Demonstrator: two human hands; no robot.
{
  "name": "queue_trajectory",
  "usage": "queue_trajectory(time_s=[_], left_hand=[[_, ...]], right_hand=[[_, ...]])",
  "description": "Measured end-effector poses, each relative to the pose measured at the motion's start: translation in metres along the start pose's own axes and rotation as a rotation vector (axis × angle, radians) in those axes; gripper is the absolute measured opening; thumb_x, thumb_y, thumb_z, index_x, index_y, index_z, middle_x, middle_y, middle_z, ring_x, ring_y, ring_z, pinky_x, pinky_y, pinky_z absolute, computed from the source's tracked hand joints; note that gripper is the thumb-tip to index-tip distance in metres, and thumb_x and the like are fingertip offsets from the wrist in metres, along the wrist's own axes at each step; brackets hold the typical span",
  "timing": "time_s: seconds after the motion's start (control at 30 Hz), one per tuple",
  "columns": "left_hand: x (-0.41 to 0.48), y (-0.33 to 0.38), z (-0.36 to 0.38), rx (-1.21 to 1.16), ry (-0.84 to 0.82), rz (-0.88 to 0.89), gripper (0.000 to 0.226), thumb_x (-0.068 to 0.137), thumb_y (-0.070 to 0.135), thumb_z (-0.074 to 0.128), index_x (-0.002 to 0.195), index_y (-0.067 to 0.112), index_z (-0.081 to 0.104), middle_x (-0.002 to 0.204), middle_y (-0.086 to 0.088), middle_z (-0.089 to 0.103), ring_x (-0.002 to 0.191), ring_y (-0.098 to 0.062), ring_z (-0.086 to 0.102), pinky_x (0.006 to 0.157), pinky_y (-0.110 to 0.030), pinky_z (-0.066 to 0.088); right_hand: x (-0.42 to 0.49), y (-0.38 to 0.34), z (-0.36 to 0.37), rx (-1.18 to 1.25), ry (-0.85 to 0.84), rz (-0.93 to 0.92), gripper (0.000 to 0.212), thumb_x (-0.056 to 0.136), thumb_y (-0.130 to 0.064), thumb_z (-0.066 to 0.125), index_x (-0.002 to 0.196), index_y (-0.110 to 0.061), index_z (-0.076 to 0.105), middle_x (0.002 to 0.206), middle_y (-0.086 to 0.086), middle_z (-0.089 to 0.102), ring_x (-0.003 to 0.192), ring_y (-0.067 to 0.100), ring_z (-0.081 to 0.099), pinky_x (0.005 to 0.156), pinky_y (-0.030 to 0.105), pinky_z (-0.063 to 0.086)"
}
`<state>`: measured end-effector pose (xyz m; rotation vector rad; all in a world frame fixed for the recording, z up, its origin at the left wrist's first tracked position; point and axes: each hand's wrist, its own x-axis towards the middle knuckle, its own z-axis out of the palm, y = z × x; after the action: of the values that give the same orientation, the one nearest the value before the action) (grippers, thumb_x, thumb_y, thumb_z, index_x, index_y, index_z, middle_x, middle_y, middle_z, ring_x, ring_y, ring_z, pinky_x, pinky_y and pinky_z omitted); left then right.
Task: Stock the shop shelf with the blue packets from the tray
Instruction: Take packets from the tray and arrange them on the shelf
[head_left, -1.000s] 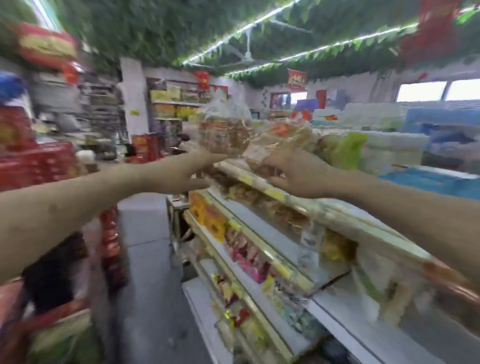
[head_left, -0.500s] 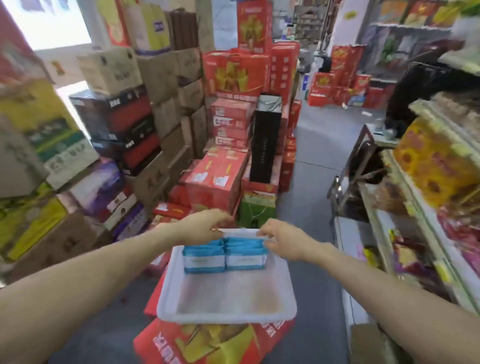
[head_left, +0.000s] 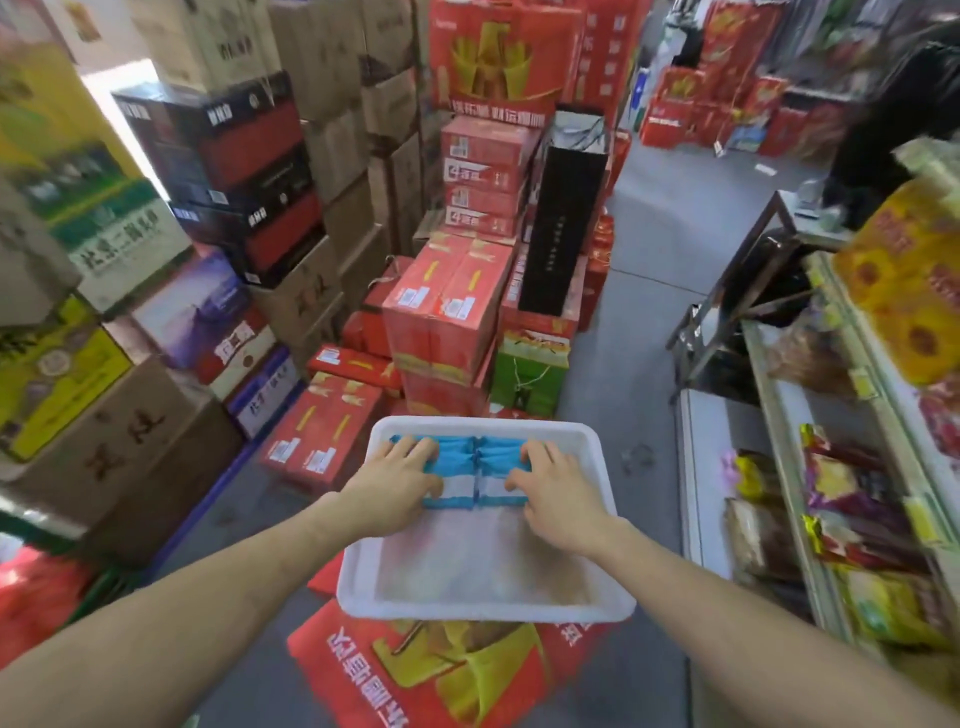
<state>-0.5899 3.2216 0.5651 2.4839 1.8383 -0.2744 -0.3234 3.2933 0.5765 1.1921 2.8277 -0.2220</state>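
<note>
A white tray (head_left: 483, 605) sits on a red carton in front of me. Two stacks of blue packets (head_left: 475, 467) with white bands lie side by side at its far end. My left hand (head_left: 397, 480) lies on the left stack, its fingers curled over the packets' far edge. My right hand (head_left: 558, 488) covers the right stack the same way, fingers bent over the top. The near half of the tray holds nothing. The shop shelf (head_left: 795, 415) runs along the right, with bagged snacks on its tiers.
Stacked cartons (head_left: 447, 312) in red, brown and black fill the left and the space beyond the tray. A tall black box (head_left: 563, 228) stands among them. A grey floor aisle (head_left: 644, 332) runs between the cartons and the shelf. A metal stand (head_left: 748, 291) sits at the shelf's end.
One second ago both hands were up at the top shelf. My view then swung down to the tray. The hands have since come down from the tray's far rim onto the blue packets.
</note>
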Motion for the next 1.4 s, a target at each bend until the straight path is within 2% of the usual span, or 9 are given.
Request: queue_trajectory(time_s=[0.17, 0.27, 0.4, 0.57, 0.77, 0.97, 1.13, 1.3, 1.4], left_hand=[[0.001, -0.001, 0.0, 0.074, -0.069, 0.078, 0.018, 0.087, 0.026, 0.059, 0.099, 0.034, 0.069, 0.108, -0.002, 0.053, 0.093, -0.03, 0.058, 0.077, -0.042, 0.046], [0.002, 0.001, -0.005, 0.023, -0.173, 0.099, 0.026, 0.094, 0.017, 0.056, 0.113, 0.034, 0.064, 0.121, 0.0, 0.052, 0.097, -0.027, 0.061, 0.079, -0.042, 0.052], [0.007, -0.001, -0.019, -0.114, -0.215, 0.104, 0.044, 0.093, 0.01, 0.058, 0.126, 0.039, 0.057, 0.123, 0.003, 0.051, 0.104, -0.023, 0.06, 0.083, -0.044, 0.055], [0.035, -0.011, -0.085, -0.196, -0.096, 0.167, 0.052, 0.096, 0.007, 0.06, 0.131, 0.046, 0.056, 0.12, 0.012, 0.056, 0.1, -0.012, 0.06, 0.078, -0.035, 0.058], [0.105, 0.017, -0.226, -0.247, 0.086, 0.317, 0.059, 0.098, 0.017, 0.062, 0.126, 0.068, 0.049, 0.104, 0.032, 0.045, 0.099, -0.001, 0.053, 0.085, -0.023, 0.052], [0.167, 0.166, -0.391, -0.201, 0.29, 0.693, 0.045, 0.105, 0.02, 0.052, 0.136, 0.052, 0.055, 0.113, 0.026, 0.051, 0.107, -0.003, 0.055, 0.095, -0.025, 0.045], [0.181, 0.362, -0.508, -0.137, 0.335, 1.028, 0.057, 0.106, 0.011, 0.05, 0.14, 0.056, 0.049, 0.134, 0.018, 0.05, 0.117, -0.006, 0.05, 0.1, -0.033, 0.044], [0.134, 0.56, -0.601, -0.153, 0.387, 1.37, 0.057, 0.105, 0.012, 0.051, 0.145, 0.053, 0.048, 0.128, 0.033, 0.046, 0.107, 0.014, 0.047, 0.086, -0.003, 0.035], [0.099, 0.667, -0.636, -0.106, 0.403, 1.527, 0.057, 0.107, 0.019, 0.048, 0.146, 0.059, 0.041, 0.126, 0.032, 0.044, 0.114, 0.007, 0.046, 0.095, -0.014, 0.033]], right_hand=[[-0.007, 0.002, 0.006, -0.09, -0.026, -0.066, 0.027, 0.093, -0.015, 0.055, 0.113, -0.028, 0.067, 0.118, 0.004, 0.048, 0.109, 0.03, 0.047, 0.09, 0.043, 0.037], [-0.01, 0.001, 0.008, -0.102, -0.12, -0.063, 0.036, 0.099, -0.014, 0.055, 0.129, -0.033, 0.061, 0.131, 0.002, 0.046, 0.118, 0.028, 0.046, 0.101, 0.043, 0.04], [-0.01, 0.003, -0.01, -0.05, -0.22, -0.098, 0.042, 0.098, -0.009, 0.059, 0.133, -0.034, 0.058, 0.124, 0.0, 0.05, 0.109, 0.023, 0.053, 0.086, 0.034, 0.05], [-0.016, 0.033, -0.07, -0.033, -0.178, -0.11, 0.061, 0.093, -0.001, 0.059, 0.137, -0.043, 0.053, 0.117, -0.004, 0.049, 0.101, 0.021, 0.055, 0.075, 0.036, 0.054], [-0.081, 0.109, -0.223, -0.217, -0.017, -0.063, 0.061, 0.096, -0.009, 0.056, 0.147, -0.041, 0.047, 0.106, -0.004, 0.044, 0.1, 0.021, 0.054, 0.078, 0.031, 0.039], [-0.269, 0.174, -0.383, -0.404, 0.051, 0.197, 0.072, 0.093, 0.002, 0.053, 0.156, -0.029, 0.04, 0.124, 0.007, 0.049, 0.11, 0.027, 0.049, 0.093, 0.042, 0.041], [-0.466, 0.199, -0.454, -0.509, -0.011, 0.51, 0.085, 0.086, 0.003, 0.057, 0.156, -0.038, 0.035, 0.115, 0.001, 0.045, 0.103, 0.024, 0.051, 0.086, 0.038, 0.041], [-0.665, 0.165, -0.489, -0.443, 0.058, 0.936, 0.078, 0.093, 0.003, 0.052, 0.152, -0.046, 0.04, 0.115, -0.008, 0.048, 0.091, 0.005, 0.048, 0.081, 0.027, 0.042], [-0.769, 0.128, -0.494, -0.52, 0.055, 1.124, 0.081, 0.09, 0.005, 0.052, 0.155, -0.042, 0.038, 0.12, -0.004, 0.049, 0.103, 0.017, 0.047, 0.091, 0.036, 0.041]])
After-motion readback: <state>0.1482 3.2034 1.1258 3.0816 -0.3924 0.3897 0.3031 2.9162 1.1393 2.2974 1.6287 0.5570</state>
